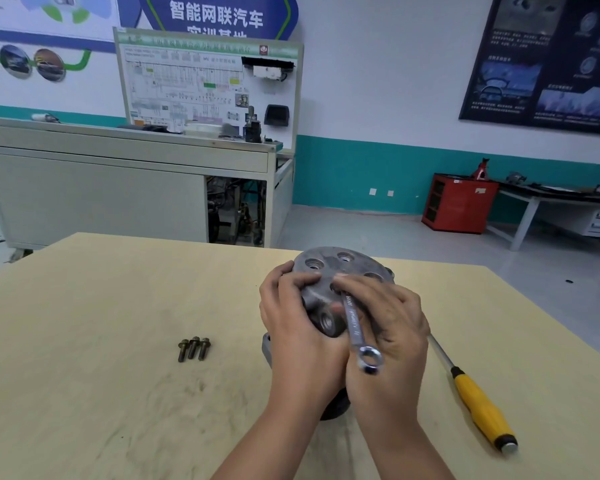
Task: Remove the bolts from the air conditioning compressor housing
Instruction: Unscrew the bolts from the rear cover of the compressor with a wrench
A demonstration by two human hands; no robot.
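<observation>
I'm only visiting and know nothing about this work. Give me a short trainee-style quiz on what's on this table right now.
1. How many loose bolts lie on the table?
2. True or false: the yellow-handled screwdriver lies on the table, in neither hand.
3. Which hand holds the wrench? A. left hand B. right hand C. neither
Key: 1. three; 2. true; 3. B, while the left hand grips the compressor housing.

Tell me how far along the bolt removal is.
Done: three bolts lie out on the table. In hand: the left hand grips the compressor housing while the right hand holds a wrench to its face. Left: whatever is under the wrench; fingers hide how many bolts remain.
</observation>
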